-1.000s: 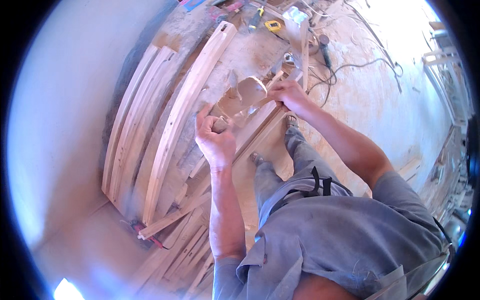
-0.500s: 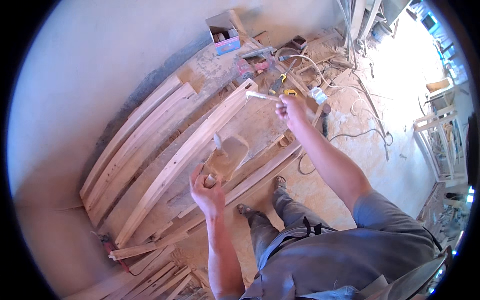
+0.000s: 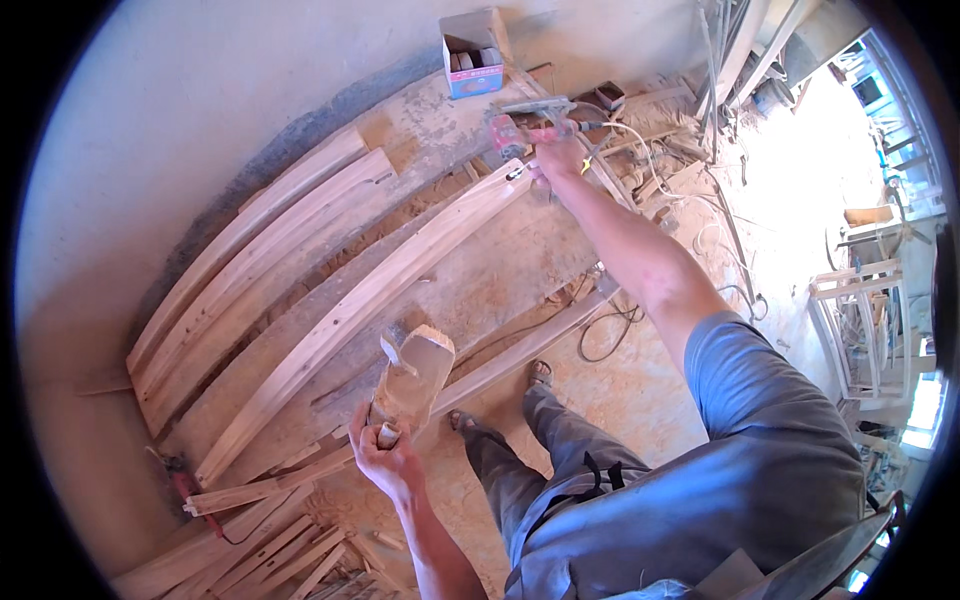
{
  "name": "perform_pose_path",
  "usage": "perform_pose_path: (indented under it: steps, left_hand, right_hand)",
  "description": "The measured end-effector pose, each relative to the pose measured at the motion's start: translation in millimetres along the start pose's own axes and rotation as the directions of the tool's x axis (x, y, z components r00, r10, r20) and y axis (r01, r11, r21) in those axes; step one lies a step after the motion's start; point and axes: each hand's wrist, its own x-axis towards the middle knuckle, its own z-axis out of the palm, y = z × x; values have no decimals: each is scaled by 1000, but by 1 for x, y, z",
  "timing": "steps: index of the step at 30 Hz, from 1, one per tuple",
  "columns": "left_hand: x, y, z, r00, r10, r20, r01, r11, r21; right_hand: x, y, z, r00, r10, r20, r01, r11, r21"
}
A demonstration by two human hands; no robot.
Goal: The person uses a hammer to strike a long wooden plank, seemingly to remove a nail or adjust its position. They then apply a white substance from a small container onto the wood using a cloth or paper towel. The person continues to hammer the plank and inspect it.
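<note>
We stand over a dusty worktop (image 3: 480, 290) covered in sawdust, set against a pale wall (image 3: 200, 110). Long curved planks (image 3: 250, 270) lie in a stack along the worktop's left side, and one more curved plank (image 3: 370, 300) lies apart from them, running diagonally from lower left up toward our right hand. Shorter strips (image 3: 250, 550) lie heaped at the lower left edge. A straight batten (image 3: 520, 350) slants near our feet, with cables (image 3: 610, 330) looped on the floor beside it.

Our left hand (image 3: 385, 460) is closed around the narrow lower end of a carved block (image 3: 412, 375), holding it upright above the worktop's near edge, its flat pale top facing up. Our right arm stretches far out, and the right hand (image 3: 558, 158) is closed on a reddish power tool (image 3: 515, 125) lying at the far end of the worktop, just past the tip of the lone plank. A small open box (image 3: 472, 52) stands by the wall behind the tool.
</note>
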Motion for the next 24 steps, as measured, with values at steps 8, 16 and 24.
perform_pose_path:
  steps: [8, 16, 24]
  left_hand:
    - [-5, -6, 4, 999, -37, 15, 38, 999, -31]
    - [-5, -1, 10, 998, -45, 51, 47, 998, -33]
    - [-10, -6, 7, 998, -38, 52, 40, 999, -33]
  right_hand:
    - [31, -2, -7, 986, 40, 160, -19, 992, -129]
    - [21, 3, -8, 987, -98, 125, 128, 956, -263]
    - [39, -51, -8, 837, -54, 544, 514, 418, -749]
